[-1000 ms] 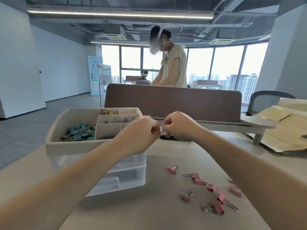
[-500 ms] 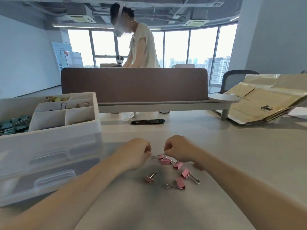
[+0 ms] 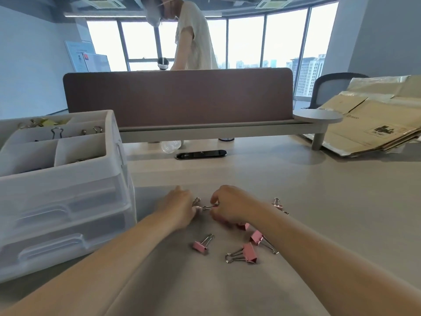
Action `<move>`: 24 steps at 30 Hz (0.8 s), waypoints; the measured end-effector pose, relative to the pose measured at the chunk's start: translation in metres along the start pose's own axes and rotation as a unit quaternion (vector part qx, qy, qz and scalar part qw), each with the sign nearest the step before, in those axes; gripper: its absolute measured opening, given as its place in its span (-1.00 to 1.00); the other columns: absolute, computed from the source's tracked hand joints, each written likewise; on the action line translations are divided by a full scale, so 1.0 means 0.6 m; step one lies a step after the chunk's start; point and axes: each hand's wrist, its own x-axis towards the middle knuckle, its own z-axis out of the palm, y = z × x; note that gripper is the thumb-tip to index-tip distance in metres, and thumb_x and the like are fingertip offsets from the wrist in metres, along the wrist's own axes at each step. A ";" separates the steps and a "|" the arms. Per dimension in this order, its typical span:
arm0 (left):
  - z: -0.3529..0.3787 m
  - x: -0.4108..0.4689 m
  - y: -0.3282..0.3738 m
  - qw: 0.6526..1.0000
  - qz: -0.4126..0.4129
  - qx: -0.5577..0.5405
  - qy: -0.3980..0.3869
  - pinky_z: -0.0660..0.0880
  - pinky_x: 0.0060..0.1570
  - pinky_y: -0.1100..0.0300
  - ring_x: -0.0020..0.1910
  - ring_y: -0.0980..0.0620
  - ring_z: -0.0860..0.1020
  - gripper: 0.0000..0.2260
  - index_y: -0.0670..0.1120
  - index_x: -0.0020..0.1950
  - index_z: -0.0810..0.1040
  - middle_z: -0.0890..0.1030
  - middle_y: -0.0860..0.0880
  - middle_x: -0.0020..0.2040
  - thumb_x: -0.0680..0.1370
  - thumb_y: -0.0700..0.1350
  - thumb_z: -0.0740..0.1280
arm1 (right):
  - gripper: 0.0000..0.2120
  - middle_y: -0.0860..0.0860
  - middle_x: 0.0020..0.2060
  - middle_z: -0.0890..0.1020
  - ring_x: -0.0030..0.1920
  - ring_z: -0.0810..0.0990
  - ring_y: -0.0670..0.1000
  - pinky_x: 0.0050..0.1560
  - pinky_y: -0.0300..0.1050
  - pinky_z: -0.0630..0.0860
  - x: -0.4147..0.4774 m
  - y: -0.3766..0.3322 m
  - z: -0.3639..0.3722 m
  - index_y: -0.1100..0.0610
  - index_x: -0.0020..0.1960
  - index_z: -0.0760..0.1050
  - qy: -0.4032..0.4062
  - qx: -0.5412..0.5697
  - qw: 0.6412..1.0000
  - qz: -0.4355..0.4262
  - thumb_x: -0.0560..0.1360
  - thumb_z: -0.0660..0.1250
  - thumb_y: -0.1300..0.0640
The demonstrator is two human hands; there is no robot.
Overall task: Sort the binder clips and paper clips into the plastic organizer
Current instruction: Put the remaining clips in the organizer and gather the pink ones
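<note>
Several pink binder clips lie on the beige table: one (image 3: pixel 201 244) near the middle, two (image 3: pixel 247 253) (image 3: pixel 258 238) by my right forearm, one (image 3: pixel 276 203) further right. My left hand (image 3: pixel 180 209) is curled on the table round a clip whose wire handle (image 3: pixel 196 201) pokes out past its fingers. My right hand (image 3: pixel 230 207) pinches the wire handle (image 3: pixel 209 207) of another clip; pink shows under its palm. The white plastic organizer (image 3: pixel 68 179) stands at the left, its top tray holding clips in divided compartments, with drawers below.
A brown desk divider (image 3: pixel 177 96) with a grey shelf runs across the back. A black flat device (image 3: pixel 201 154) and a clear plastic item (image 3: pixel 170 145) lie under it. Flattened cardboard (image 3: pixel 376 124) is stacked at the right. A person stands behind the divider.
My view dropped from the organizer to the table. Both hands came down from in front of the organizer to the pink clips and now close on them.
</note>
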 end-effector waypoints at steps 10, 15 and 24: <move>-0.020 -0.030 0.006 0.999 0.037 -0.010 -0.006 0.47 -0.09 0.07 -0.05 -0.17 0.53 -0.78 -0.08 -0.15 0.43 0.44 -0.14 0.06 0.60 0.03 0.25 | -0.77 0.19 0.04 0.65 0.05 0.61 0.15 0.02 -0.08 0.56 -0.015 -0.015 0.005 0.26 0.06 0.63 -0.006 -0.001 1.000 0.001 0.47 0.33 0.18; -0.042 -0.076 0.017 0.996 0.053 -0.067 -0.023 0.45 -0.08 0.02 -0.06 -0.12 0.48 -0.94 -0.10 -0.04 0.34 0.48 -0.11 -0.02 0.56 -0.13 0.20 | -0.81 0.10 0.06 0.62 0.07 0.57 0.11 -0.07 -0.18 0.43 -0.032 -0.014 0.004 0.21 0.05 0.60 0.003 0.026 1.000 0.013 0.46 0.35 0.19; -0.040 -0.138 0.045 0.991 0.084 -0.060 -0.090 0.34 -0.30 0.17 -0.26 0.03 0.47 -0.68 0.02 -0.27 0.35 0.47 0.07 -0.26 0.50 0.20 0.34 | -0.87 0.05 0.00 0.57 -0.12 0.50 0.07 -0.36 -0.20 0.30 -0.067 0.006 -0.025 0.06 -0.04 0.46 0.068 0.069 0.993 0.064 0.49 0.20 0.25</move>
